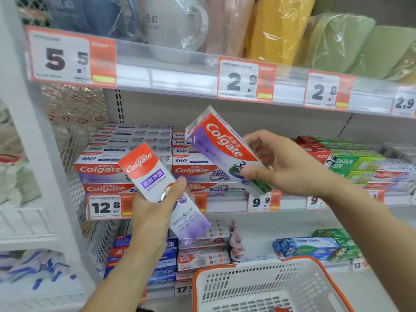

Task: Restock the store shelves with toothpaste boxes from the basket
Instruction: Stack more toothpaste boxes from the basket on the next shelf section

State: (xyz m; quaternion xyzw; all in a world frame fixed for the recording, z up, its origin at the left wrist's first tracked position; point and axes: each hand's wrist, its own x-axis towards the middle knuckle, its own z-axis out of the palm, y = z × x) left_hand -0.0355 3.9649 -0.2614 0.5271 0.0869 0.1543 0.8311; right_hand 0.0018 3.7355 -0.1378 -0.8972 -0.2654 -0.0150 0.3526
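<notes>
Basket [265,287] sits below both hands; left hand [153,212] grips one Colgate box [157,183], right hand [286,165] pinches another box [222,147], stacked Colgate boxes [126,154] just behind on white shelf [225,202].

Plastic-wrapped towels [281,28] occupy the top tier. Price tags [246,81] line the rail. Wire mesh panel [74,122] stands left.

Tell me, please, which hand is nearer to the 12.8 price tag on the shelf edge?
Left. The left hand, gripping a Colgate box, overlaps the right end of the 12.8 price tag. The right hand holds another box, up and right of it.
</notes>
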